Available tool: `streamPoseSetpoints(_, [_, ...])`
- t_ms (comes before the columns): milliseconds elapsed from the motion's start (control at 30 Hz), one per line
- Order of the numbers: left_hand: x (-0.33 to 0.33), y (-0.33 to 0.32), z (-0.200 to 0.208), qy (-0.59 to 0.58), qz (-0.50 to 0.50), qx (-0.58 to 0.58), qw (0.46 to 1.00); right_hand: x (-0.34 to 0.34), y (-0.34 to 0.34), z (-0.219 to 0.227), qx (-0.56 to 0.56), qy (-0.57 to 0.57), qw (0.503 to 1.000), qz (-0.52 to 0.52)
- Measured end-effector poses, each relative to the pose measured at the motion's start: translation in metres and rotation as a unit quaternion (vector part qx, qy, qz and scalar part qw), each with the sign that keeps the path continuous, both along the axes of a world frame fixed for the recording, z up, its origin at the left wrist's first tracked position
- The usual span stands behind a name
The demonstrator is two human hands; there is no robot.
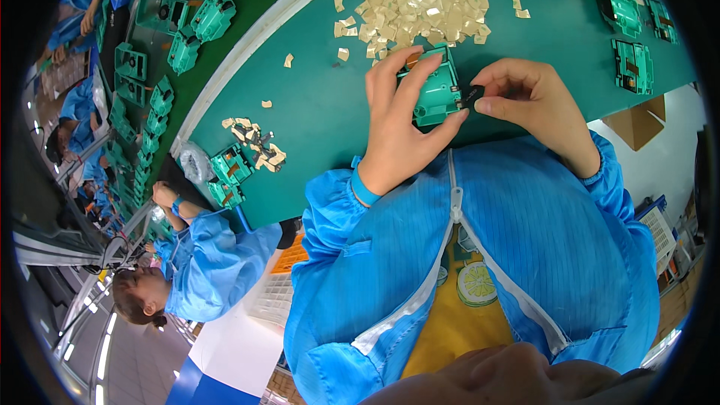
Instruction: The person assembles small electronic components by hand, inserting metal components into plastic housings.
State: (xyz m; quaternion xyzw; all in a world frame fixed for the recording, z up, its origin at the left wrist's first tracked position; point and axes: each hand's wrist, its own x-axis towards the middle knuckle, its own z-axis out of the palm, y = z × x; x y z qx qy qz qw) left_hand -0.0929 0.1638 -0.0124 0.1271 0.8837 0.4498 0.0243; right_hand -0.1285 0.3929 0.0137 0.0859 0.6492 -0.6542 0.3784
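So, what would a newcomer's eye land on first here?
Probably the heap of small pale-gold pieces at the top middle, on the green table. Just below it, the left hand grips a green plastic housing, while the right hand pinches a small black part at its right side. The wearer's bright blue jacket fills much of the lower half.

Hands (401, 126) holding green housing (439, 92), black piece (472, 96)
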Motion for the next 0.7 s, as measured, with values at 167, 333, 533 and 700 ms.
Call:
streamPoseSetpoints(167, [0.002,-0.003,0.003,-0.003,0.013,0.006,1.0,0.001,-0.008,0.013,0.102,0.107,0.989,-0.018])
streamPoseSetpoints(333, [0.004,-0.004,0.003,0.006,0.018,0.019,1.0,0.004,-0.011,0.01,0.045,0.131,0.99,0.022])
streamPoseSetpoints(533, [0.007,-0.007,-0.002,-0.018,0.01,0.099,0.995,0.007,-0.015,0.007,-0.048,0.085,0.995,-0.025])
streamPoseSetpoints(700, [0.009,-0.009,-0.011,-0.046,0.003,0.206,0.978,0.005,-0.016,0.014,-0.069,0.055,0.996,-0.012])
